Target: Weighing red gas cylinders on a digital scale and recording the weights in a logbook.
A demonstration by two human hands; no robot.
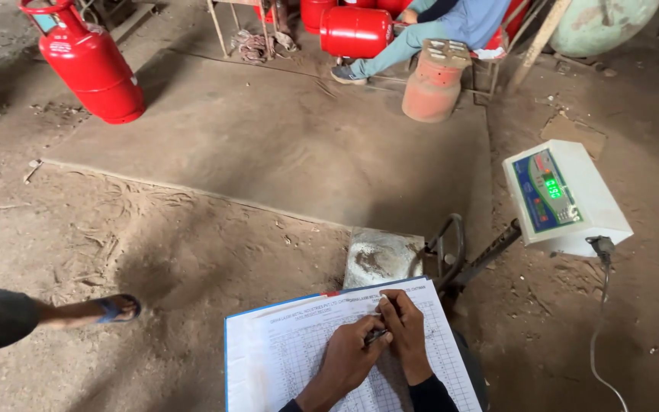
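Dusty packed earth runs across this workshop floor (192, 252), broken by 1 large flat slab of grey sheet metal (284, 145) lying toward the back. Close under the viewer, a printed log sheet (299, 343) with a fine grid of rows and columns sits on a blue-edged pad, its long axis running away from the body and tipped slightly to the right. Both hands meet on the upper right part of that sheet: the left hand (348, 355) comes up from below, fingers curled around a dark pen (376, 334), while the right hand (406, 328) lies just beside it, touching, fingers closed loosely and pressing the paper flat. Just beyond the sheet's top edge rests a scuffed steel weighing platform (381, 255), with a black tubular handle (448, 244) at its right side. Farther right stands a white indicator box (573, 202), green digits glowing, a grey cable (600, 336) trailing down. A glossy red gas cylinder (93, 65) leans at upper left; a faded pinkish one (432, 84) stands by a seated person's leg (390, 53). Someone's sandalled foot (112, 309) enters from the left.
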